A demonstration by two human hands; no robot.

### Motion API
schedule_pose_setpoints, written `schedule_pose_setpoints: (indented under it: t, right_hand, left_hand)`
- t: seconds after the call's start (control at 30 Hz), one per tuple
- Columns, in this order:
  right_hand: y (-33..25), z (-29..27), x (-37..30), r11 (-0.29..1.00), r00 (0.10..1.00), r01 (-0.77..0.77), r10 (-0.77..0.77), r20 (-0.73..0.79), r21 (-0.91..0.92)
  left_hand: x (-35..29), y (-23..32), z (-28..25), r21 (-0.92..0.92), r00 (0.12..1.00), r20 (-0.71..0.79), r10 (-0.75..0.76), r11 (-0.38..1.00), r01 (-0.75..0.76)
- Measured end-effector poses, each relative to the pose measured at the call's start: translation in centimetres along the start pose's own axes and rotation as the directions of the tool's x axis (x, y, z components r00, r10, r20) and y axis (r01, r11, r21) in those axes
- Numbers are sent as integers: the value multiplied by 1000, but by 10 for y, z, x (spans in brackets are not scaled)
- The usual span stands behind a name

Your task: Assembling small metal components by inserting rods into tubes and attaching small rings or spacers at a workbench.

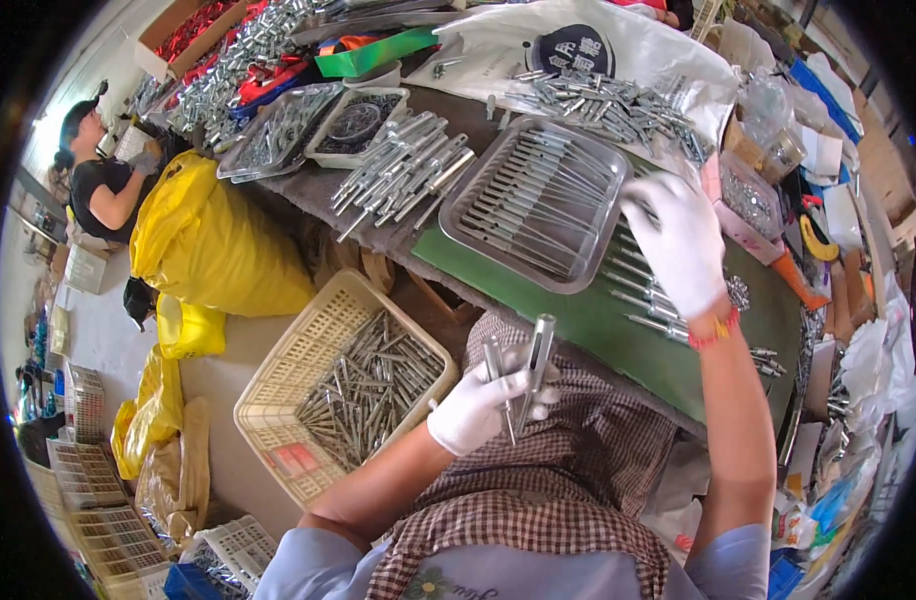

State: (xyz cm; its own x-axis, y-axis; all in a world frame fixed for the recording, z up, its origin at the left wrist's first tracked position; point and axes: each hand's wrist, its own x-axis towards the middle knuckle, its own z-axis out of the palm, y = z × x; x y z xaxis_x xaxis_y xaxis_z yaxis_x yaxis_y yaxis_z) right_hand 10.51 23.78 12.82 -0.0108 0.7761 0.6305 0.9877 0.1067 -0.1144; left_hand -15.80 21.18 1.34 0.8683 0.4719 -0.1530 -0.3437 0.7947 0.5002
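My left hand (pixel 480 408), in a white glove, is closed round shiny metal tubes (pixel 540 345) held upright above my lap; at least two show, one with a slot in its side. A thin pointed end sticks out below the fingers. My right hand (pixel 678 235), also gloved, is over the green mat beside the right rim of a metal tray (pixel 458 222). Its fingers are bent and drawn together; what they hold, if anything, is hidden. Thin metal rods with thicker ends (pixel 523 195) lie side by side in the tray. More pointed metal rods (pixel 648 300) are lined up under my right hand.
A cream plastic basket (pixel 263 400) of metal rods stands left of my lap. Bundled metal tubes (pixel 403 165) and a heap of short metal parts (pixel 618 105) lie on the bench. A pink box (pixel 748 235) stands at right, a yellow sack (pixel 213 240) at left. Another person (pixel 106 185) works far left.
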Motion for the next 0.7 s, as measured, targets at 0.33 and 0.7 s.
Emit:
schedule_pose_setpoints:
  t: [0.33,0.7]
  right_hand:
    - [55,126,85,982,942,-39,98,320,-187]
    - [50,132,100,984,874,-111,164,458,-141]
  left_hand:
    - [-19,13,-28,24,988,-152,15,1000,-11]
    - [-15,16,-29,33,985,-168,25,999,-20]
